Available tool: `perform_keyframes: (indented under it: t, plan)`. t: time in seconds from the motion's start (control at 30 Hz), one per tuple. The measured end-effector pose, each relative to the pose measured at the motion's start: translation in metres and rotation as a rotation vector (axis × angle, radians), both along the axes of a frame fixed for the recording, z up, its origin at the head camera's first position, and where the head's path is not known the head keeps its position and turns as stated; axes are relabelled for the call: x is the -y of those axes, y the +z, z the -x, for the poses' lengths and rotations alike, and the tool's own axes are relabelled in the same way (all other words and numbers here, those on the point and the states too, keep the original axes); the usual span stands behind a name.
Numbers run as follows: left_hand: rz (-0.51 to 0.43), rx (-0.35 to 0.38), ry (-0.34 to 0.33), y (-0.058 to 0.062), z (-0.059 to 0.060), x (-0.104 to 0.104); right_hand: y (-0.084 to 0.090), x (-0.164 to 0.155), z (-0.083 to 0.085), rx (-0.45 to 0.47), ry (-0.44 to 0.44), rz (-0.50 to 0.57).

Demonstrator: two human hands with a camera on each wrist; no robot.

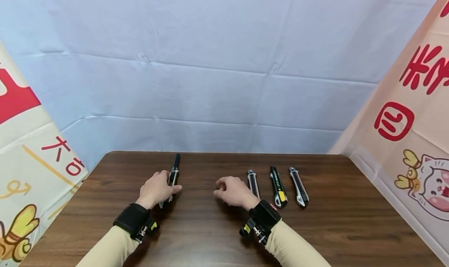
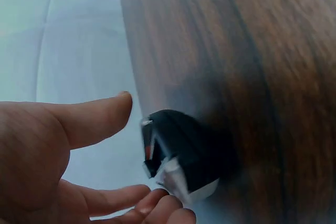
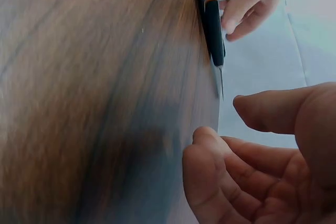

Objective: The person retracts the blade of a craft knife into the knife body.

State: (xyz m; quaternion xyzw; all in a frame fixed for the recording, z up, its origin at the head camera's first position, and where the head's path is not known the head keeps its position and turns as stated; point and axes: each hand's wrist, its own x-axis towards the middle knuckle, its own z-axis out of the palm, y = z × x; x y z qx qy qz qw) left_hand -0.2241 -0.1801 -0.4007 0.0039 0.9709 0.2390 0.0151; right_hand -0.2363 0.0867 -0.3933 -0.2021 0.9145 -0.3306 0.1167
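A black utility knife [image 1: 174,169] lies on the dark wooden table [image 1: 210,236], pointing away from me. My left hand [image 1: 159,187] sits over its rear half. In the left wrist view the knife's butt [image 2: 181,156] lies between thumb [image 2: 100,116] and fingers, with a gap at the thumb. The right wrist view shows the knife [image 3: 212,19] with a thin blade out and the left hand's fingers [image 3: 244,6] against its side. My right hand [image 1: 231,191] rests on the table, fingers loosely curled [image 3: 223,121], holding nothing.
Three more utility knives lie side by side right of my right hand: a grey-black one [image 1: 253,183], a black and yellow one [image 1: 278,187] and another grey-black one [image 1: 299,187]. Pale cloth hangs behind the table, printed banners at both sides.
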Motion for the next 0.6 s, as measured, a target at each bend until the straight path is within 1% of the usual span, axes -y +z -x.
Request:
perform_keyframes:
  t: [0.17, 0.33, 0.6]
  plan:
    - [0.046, 0.034, 0.029, -0.005, 0.004, -0.003, -0.002, 0.004, -0.003, 0.010, 0.028, 0.017]
    - [0.075, 0.047, 0.054, -0.009, 0.007, -0.005, -0.002, 0.004, -0.005, 0.009, 0.024, 0.013]
    - [0.067, 0.005, 0.042, -0.013, 0.008, -0.007, -0.005, 0.001, -0.005, 0.039, 0.022, 0.043]
